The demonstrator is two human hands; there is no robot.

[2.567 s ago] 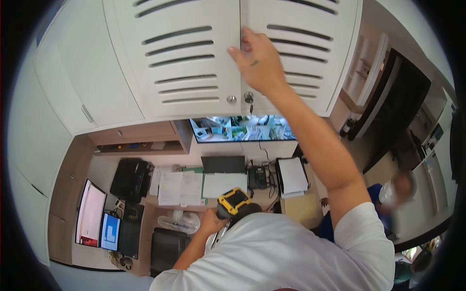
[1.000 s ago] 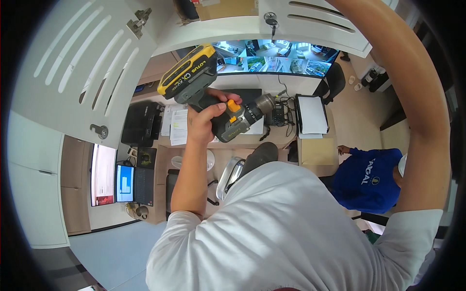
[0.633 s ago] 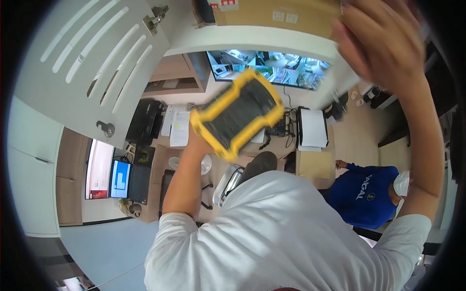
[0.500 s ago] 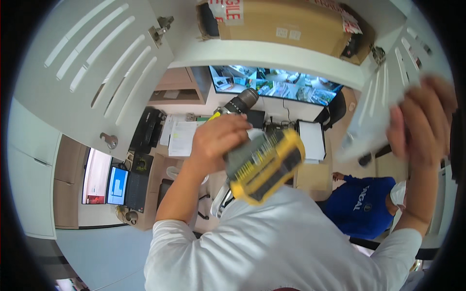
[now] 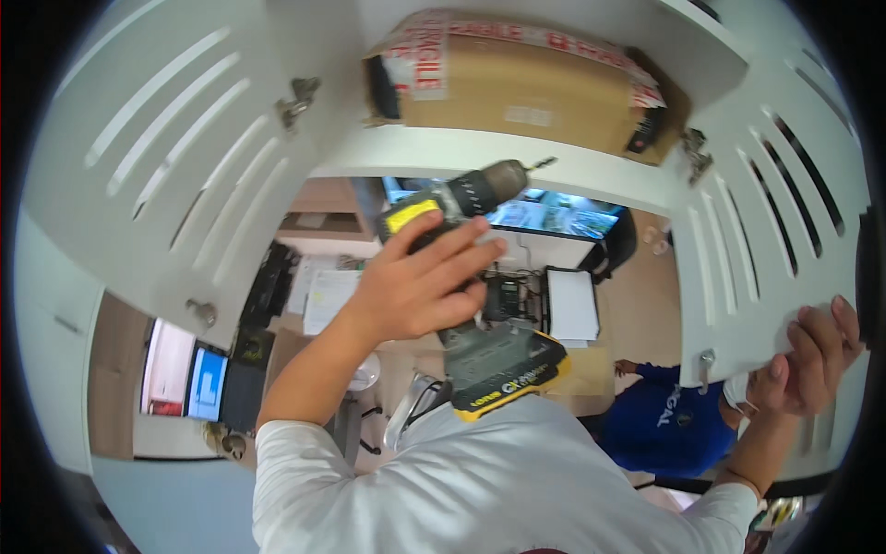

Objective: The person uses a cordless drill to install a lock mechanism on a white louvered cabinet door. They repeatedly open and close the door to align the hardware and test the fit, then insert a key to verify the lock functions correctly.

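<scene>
Below the front edge of an open white cabinet (image 5: 406, 152), a person's left hand (image 5: 415, 286) grips a drill (image 5: 471, 192), its barrel slanting so that the bit (image 5: 542, 164) points to the far right while the battery pack (image 5: 512, 383) hangs on the near side. Beyond the bit, a taped cardboard box (image 5: 526, 88) lies inside the cabinet, long axis running left to right, the left hand nearer to it. Well to the right, the right hand (image 5: 814, 362) bends its fingers at the right door (image 5: 738, 231)'s lower end; whether they grip it cannot be told.
</scene>
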